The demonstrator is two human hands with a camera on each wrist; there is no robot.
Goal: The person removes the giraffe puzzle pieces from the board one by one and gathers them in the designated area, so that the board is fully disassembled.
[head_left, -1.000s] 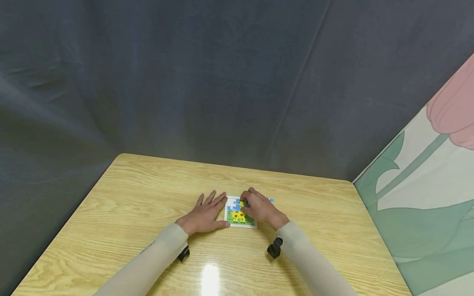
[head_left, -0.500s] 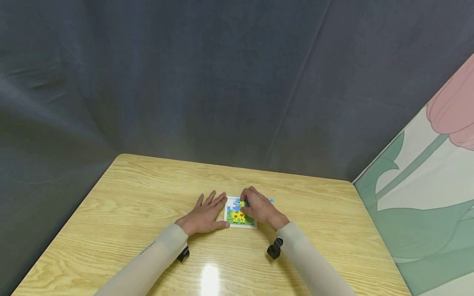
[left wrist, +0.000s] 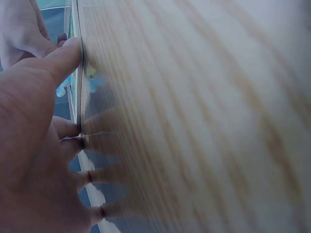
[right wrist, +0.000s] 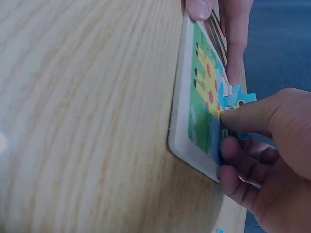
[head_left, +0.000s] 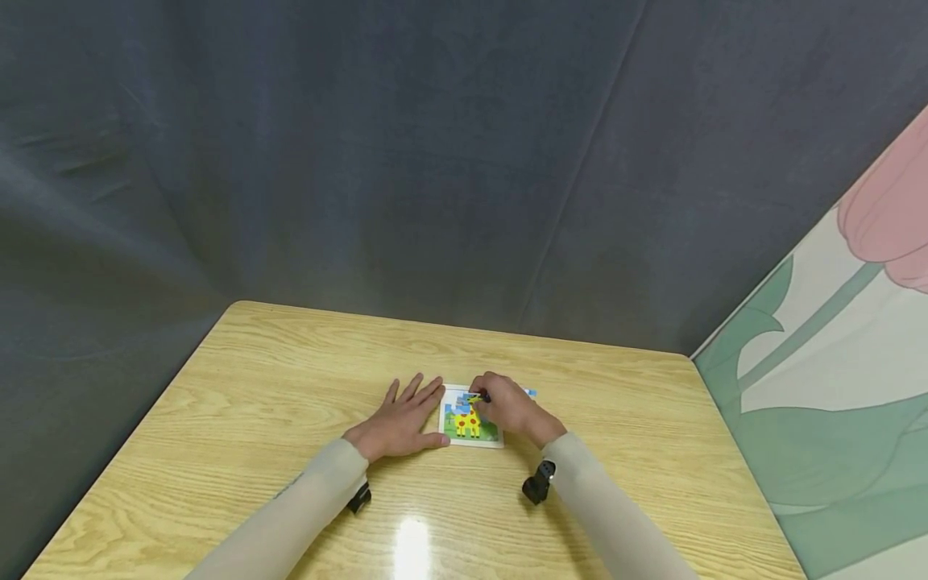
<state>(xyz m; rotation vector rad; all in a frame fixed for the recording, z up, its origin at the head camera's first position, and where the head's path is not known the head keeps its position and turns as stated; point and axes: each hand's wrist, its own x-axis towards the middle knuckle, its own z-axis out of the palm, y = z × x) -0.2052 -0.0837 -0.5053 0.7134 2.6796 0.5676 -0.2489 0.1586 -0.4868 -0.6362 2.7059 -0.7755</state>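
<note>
A white-framed jigsaw puzzle board [head_left: 449, 443] with a yellow, red-spotted giraffe on green ground lies on the table. My left hand [head_left: 399, 427] rests with spread fingers along the board's left side, its thumb touching the lower left corner. Over the upper part of the board, my right hand [head_left: 513, 412] pinches a blue and yellow puzzle piece [right wrist: 247, 98] bearing the giraffe's head. In the right wrist view that piece stands tilted up from the board, partly covered by the thumb. The upper right of the board is hidden under my right hand.
Just past my right hand a small blue puzzle piece [head_left: 532, 393] shows at the board's right side. The wooden table [head_left: 290, 370] ends at a dark curtain [head_left: 435, 161] behind. A flower-patterned cloth [head_left: 841, 387] hangs to the right.
The giraffe-head piece, which lay nearly flat, is now tilted up in my right fingers, and that hand has shifted slightly. My left hand has stayed in place.
</note>
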